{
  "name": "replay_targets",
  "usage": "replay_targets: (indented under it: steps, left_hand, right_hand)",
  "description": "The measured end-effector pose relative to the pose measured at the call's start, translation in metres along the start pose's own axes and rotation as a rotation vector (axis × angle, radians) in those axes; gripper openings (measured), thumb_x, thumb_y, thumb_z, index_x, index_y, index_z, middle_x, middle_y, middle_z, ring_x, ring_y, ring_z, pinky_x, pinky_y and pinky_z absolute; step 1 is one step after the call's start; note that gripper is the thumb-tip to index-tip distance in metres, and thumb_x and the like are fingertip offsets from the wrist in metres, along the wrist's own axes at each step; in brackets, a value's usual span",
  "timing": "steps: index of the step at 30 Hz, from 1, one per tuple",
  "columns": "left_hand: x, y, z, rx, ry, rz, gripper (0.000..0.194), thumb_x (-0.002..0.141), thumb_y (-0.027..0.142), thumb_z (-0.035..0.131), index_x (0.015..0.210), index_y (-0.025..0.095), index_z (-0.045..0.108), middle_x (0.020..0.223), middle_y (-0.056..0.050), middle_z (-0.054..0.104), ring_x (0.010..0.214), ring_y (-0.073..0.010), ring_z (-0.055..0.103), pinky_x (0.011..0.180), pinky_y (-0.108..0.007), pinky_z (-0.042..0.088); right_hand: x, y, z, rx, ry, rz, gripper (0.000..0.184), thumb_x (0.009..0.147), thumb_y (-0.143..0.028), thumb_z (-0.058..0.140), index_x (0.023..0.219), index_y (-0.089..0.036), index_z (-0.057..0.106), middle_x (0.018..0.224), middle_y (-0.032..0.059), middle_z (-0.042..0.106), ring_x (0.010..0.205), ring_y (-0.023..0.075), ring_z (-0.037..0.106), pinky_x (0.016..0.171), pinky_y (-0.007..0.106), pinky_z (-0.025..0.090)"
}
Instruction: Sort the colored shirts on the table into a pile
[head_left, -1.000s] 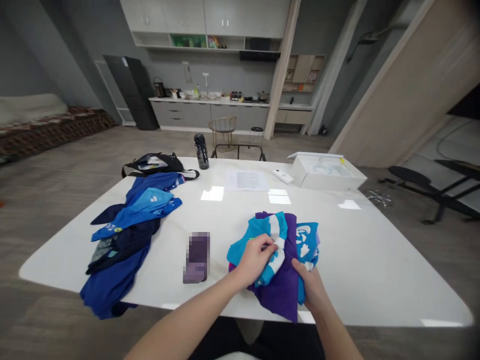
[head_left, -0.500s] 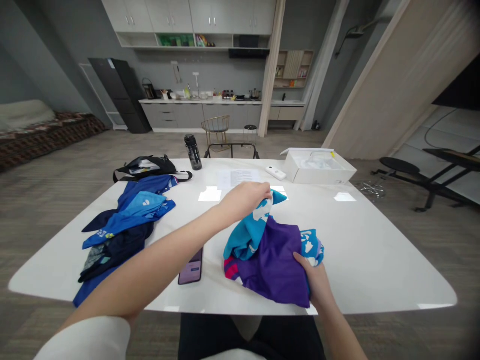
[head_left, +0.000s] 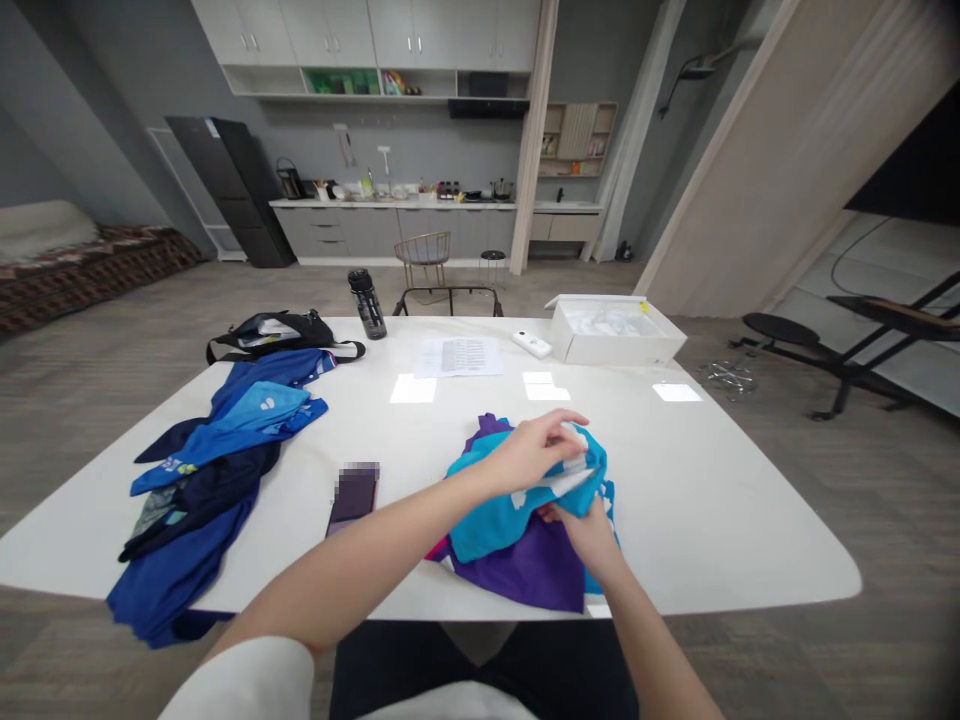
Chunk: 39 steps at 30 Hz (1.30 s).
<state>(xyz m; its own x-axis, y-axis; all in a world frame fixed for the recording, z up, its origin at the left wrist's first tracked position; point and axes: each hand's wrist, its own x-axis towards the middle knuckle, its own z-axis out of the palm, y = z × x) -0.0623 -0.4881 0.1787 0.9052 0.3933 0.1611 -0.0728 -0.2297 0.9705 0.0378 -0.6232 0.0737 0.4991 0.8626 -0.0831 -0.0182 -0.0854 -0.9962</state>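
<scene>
Gripping the teal and purple garment (head_left: pixel 517 520) near the table's (head_left: pixel 720 500) front edge, my left hand (head_left: pixel 536 452) pinches a teal fold on top, while my right hand (head_left: pixel 585 530) holds the cloth just beneath it, the two hands close together. A phone (head_left: pixel 352 495) lies just left of the garment. A pile of blue clothes (head_left: pixel 217 460) covers the table's left side.

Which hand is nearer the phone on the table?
Left. The left hand grips the teal and purple garment to the right of the phone; the right hand sits farther right on the same garment.
</scene>
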Motion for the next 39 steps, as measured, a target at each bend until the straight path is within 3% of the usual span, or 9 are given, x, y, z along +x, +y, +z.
replay_targets:
  steps: [5,8,12,17,21,27,31,35,39]
  left_hand:
    - [-0.061,-0.04,-0.006,0.691,-0.125,-0.12,0.088,0.083,0.04,0.075,0.158,0.022,0.034,0.161,-0.017,0.037,0.147,-0.0377,0.036,0.117,-0.051,0.035]
    - [-0.084,-0.05,-0.012,0.878,-0.049,-0.248,0.036,0.101,0.03,0.044,0.13,0.019,0.063,0.128,-0.016,0.067,0.119,-0.0348,0.063,0.099,-0.048,0.049]
    - [-0.085,-0.039,-0.03,0.734,0.265,-0.176,0.032,0.105,0.032,0.033,0.106,0.02,0.063,0.099,-0.008,0.072,0.094,-0.0244,0.068,0.085,-0.037,0.052]
    - [-0.083,0.038,-0.124,0.637,0.897,-0.006,0.033,0.105,0.041,0.033,0.097,0.019,0.056,0.088,-0.002,0.064,0.084,-0.0176,0.061,0.079,-0.028,0.049]
    - [-0.093,0.141,-0.229,1.034,0.606,-0.06,0.038,0.098,0.048,0.048,0.092,0.014,0.064,0.084,0.001,0.063,0.087,-0.0154,0.061,0.081,-0.024,0.045]
    - [-0.127,0.259,-0.347,1.835,0.316,-0.596,0.076,0.088,0.067,0.043,0.11,-0.003,0.066,0.101,0.0,0.064,0.118,-0.0251,0.059,0.1,-0.04,0.039]
    - [-0.199,0.287,-0.402,2.14,0.659,-0.613,0.087,0.089,0.074,0.029,0.116,-0.001,0.065,0.106,-0.002,0.062,0.116,-0.03,0.06,0.093,-0.045,0.041]
    - [-0.293,0.254,-0.418,2.098,1.128,-0.604,0.066,0.101,0.062,0.032,0.112,0.007,0.066,0.102,-0.001,0.059,0.107,-0.0256,0.064,0.091,-0.039,0.044]
    - [-0.375,0.153,-0.393,1.852,1.052,-0.959,0.041,0.103,0.049,0.04,0.111,0.017,0.065,0.096,0.0,0.065,0.098,-0.0226,0.065,0.09,-0.034,0.047]
  right_hand:
    - [0.003,0.002,0.0,0.475,0.022,0.041,0.026,0.079,-0.04,0.077,0.102,-0.031,0.066,0.088,-0.0005,0.066,0.075,0.02,0.059,0.075,0.038,0.056]
    - [-0.002,0.0,-0.006,0.563,-0.022,0.02,0.019,0.082,-0.043,0.076,0.088,-0.028,0.064,0.073,-0.0022,0.057,0.064,0.0161,0.048,0.07,0.036,0.053]
    - [-0.004,-0.002,-0.019,0.516,-0.064,0.013,0.026,0.082,-0.048,0.076,0.079,-0.026,0.064,0.064,-0.0023,0.052,0.062,0.0161,0.047,0.069,0.035,0.052]
    - [0.0,-0.017,-0.034,-0.025,-0.031,-0.084,0.032,0.088,-0.051,0.067,0.105,-0.025,0.074,0.096,0.0045,0.073,0.09,0.0235,0.065,0.081,0.035,0.055]
    - [0.025,-0.069,-0.011,-0.405,-0.016,-0.366,0.038,0.094,-0.046,0.056,0.124,-0.027,0.07,0.126,0.0051,0.071,0.113,0.0273,0.065,0.097,0.038,0.051]
    - [0.131,-0.2,0.117,-0.612,-0.119,-0.776,0.033,0.096,-0.028,0.045,0.112,-0.022,0.074,0.105,0.0058,0.074,0.098,0.0274,0.067,0.087,0.038,0.05]
    - [0.194,-0.27,0.248,-0.656,-0.112,-0.993,0.033,0.098,-0.021,0.038,0.111,-0.016,0.069,0.106,0.0103,0.07,0.101,0.0289,0.064,0.091,0.041,0.047]
    - [0.223,-0.288,0.367,-0.556,-0.047,-1.054,0.035,0.101,-0.017,0.031,0.12,-0.013,0.06,0.117,0.0142,0.064,0.11,0.0299,0.059,0.097,0.043,0.044]
    - [0.228,-0.23,0.449,-0.557,-0.193,-0.962,0.038,0.102,-0.016,0.028,0.126,-0.013,0.058,0.126,0.014,0.058,0.114,0.0277,0.057,0.102,0.042,0.042]
